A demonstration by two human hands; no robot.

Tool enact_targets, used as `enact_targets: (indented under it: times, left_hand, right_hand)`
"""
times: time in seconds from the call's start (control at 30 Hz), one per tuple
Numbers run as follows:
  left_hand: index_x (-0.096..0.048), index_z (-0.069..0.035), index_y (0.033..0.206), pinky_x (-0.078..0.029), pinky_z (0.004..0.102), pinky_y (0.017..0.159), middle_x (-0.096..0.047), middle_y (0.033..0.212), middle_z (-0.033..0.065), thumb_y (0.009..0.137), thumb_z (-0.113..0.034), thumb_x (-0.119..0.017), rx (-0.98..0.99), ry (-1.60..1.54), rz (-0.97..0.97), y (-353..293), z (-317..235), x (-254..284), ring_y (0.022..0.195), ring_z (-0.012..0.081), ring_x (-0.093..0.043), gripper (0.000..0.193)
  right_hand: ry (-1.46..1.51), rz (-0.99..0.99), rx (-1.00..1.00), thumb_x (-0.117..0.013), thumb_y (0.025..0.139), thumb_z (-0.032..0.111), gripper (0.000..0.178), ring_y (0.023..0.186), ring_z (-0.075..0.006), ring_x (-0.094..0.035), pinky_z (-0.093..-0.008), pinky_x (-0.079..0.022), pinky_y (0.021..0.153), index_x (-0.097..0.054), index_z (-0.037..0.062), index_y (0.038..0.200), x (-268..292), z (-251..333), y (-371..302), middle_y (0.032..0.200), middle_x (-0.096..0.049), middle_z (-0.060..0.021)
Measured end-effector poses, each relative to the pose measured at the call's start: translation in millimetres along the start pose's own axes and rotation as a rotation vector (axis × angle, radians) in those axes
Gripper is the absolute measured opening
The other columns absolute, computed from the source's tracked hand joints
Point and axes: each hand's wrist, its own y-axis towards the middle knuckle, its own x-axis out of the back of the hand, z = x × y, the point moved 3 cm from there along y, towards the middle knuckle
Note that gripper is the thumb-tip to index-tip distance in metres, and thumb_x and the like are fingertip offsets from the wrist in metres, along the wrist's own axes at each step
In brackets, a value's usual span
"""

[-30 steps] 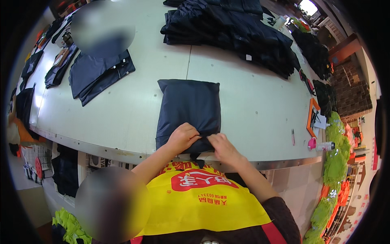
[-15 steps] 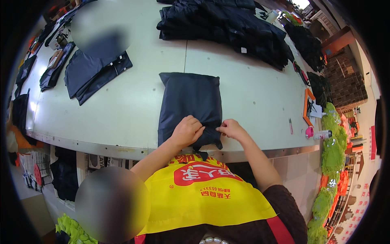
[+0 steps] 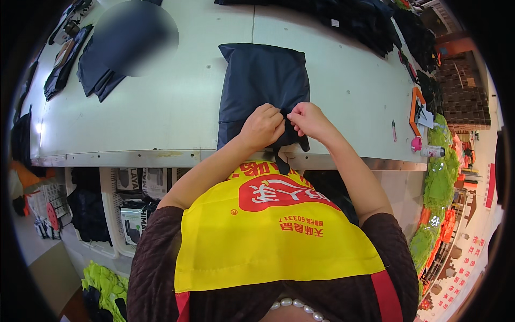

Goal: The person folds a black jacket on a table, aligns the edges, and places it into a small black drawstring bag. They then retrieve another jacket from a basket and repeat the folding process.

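Observation:
A stuffed dark navy fabric pouch (image 3: 263, 75) lies flat on the pale table, close to its near edge. My left hand (image 3: 262, 127) rests over the pouch's near part, its fingers curled and pinching the gathered cloth. Beside it on the right, my right hand (image 3: 310, 120) is closed with thumb and forefinger pressed together at the same gathered spot. The fingertips of both hands almost meet there. What exactly sits between them is too small to make out, though it appears to be the pouch's cloth. A dark strap end (image 3: 280, 162) hangs from the pouch over the table edge.
Dark folded garments (image 3: 102, 80) lie at the left, and a large dark pile (image 3: 354, 21) at the far right. Towards the right edge are a pen (image 3: 394, 130), an orange frame (image 3: 415, 111) and a bottle (image 3: 432, 151). Packages fill shelves (image 3: 134, 220) below.
The view has shifted, so table and pouch sit higher in the picture. My two hands have drawn closer together at the pouch's gathered near part.

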Motion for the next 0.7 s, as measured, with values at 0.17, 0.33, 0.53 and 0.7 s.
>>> enact_targets:
  times: [0.17,0.33,0.53,0.7]
  left_hand:
    - [-0.058,0.001,0.102,-0.033,0.0462,0.098,-0.055,0.112,0.0186,0.071,-0.025,-0.070,0.202,0.215,-0.102,3,-5,63,0.108,0.0359,-0.049,0.042]
    - [-0.051,0.000,0.120,-0.045,0.0333,0.074,-0.058,0.103,0.0115,0.085,-0.046,-0.059,1.470,-0.863,-0.037,-64,59,66,0.088,0.0203,-0.055,0.059]
    - [-0.056,-0.006,0.097,-0.045,0.0299,0.055,-0.052,0.079,0.0032,0.089,-0.057,-0.045,1.632,-1.247,-0.145,-77,41,22,0.066,0.0143,-0.052,0.052]
    - [-0.047,-0.003,0.119,-0.051,0.0364,0.071,-0.058,0.106,0.0126,0.086,-0.054,-0.053,1.532,-1.117,0.025,-68,39,37,0.088,0.0194,-0.059,0.061]
  right_hand:
    - [-0.057,-0.092,-0.056,-0.058,0.086,0.017,0.019,0.055,-0.0195,-0.060,-0.0319,-0.050,0.054,-0.059,-0.0012,0.081,4,-19,-7,0.068,-0.062,-0.0116]
    - [-0.161,-0.140,0.212,-0.058,0.086,0.017,0.017,0.057,-0.0128,-0.059,-0.0263,-0.051,0.050,-0.059,0.0006,0.083,-22,3,-9,0.066,-0.058,-0.0061]
    - [-0.547,-0.116,0.500,-0.060,0.080,0.014,0.016,0.078,-0.0355,-0.063,-0.0439,-0.050,0.068,-0.060,-0.0011,0.085,-105,75,-18,0.082,-0.064,-0.0195]
    - [-0.342,-0.101,0.669,-0.064,0.079,0.022,0.029,0.103,-0.0305,-0.056,-0.0378,-0.045,0.084,-0.057,0.0048,0.101,-66,40,-39,0.107,-0.060,-0.0140]
